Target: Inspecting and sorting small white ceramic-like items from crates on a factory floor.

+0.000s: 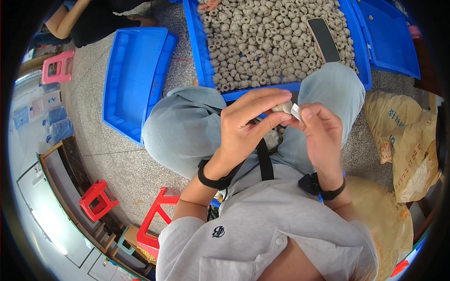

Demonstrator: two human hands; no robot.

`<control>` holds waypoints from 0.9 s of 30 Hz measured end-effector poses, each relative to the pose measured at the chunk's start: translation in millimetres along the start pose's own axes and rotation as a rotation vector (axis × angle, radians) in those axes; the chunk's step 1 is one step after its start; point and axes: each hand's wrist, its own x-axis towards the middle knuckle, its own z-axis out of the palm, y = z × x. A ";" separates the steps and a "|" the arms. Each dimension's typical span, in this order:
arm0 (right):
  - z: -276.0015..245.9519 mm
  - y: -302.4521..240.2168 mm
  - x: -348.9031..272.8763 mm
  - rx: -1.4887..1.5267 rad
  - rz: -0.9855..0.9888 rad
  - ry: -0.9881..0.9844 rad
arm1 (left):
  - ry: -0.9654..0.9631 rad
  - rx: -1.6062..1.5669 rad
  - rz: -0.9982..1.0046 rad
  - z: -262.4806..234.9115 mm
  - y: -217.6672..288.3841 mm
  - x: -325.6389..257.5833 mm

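Above my lap, my left hand [246, 119] is closed around a small beige rounded piece [282, 107], pinched between thumb and fingers. My right hand [323, 133] pinches a small flat white piece [296, 112] and presses it against the beige piece's right side. Whether the white piece is a blade or a strip cannot be made out. Just beyond my knees, a blue plastic tub [200, 56] holds many round grey-beige pieces [262, 47] with holes. A smartphone [323, 40] with a dark screen lies on top of them.
An empty-looking blue tub [124, 84] stands to the left, another blue bin [391, 37] at far right. Brown paper sacks [398, 140] lie on the right. Red stools [97, 200] and a pink stool [57, 67] are leftward. Another person's arm [63, 21] shows upper left.
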 end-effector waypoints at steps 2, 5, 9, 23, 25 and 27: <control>4.8 -3.8 0.4 0.084 -0.046 0.046 | -0.005 -0.004 0.012 0.2 -1.2 0.0; 2.7 -1.9 2.1 0.049 -0.110 0.063 | -0.009 -0.027 0.009 0.5 -0.7 -0.3; -1.8 -1.9 2.7 0.005 -0.129 0.029 | -0.006 -0.059 -0.014 1.6 -0.3 -0.3; 1.9 -5.5 0.0 -0.165 -0.198 0.021 | -0.011 -0.032 -0.018 0.5 0.2 -1.2; 3.3 -5.2 0.0 -0.166 -0.214 0.025 | -0.011 -0.026 -0.018 0.6 -0.6 -1.5; 3.5 -4.4 0.7 -0.167 -0.229 0.029 | 0.003 -0.054 -0.029 1.3 -2.0 -0.9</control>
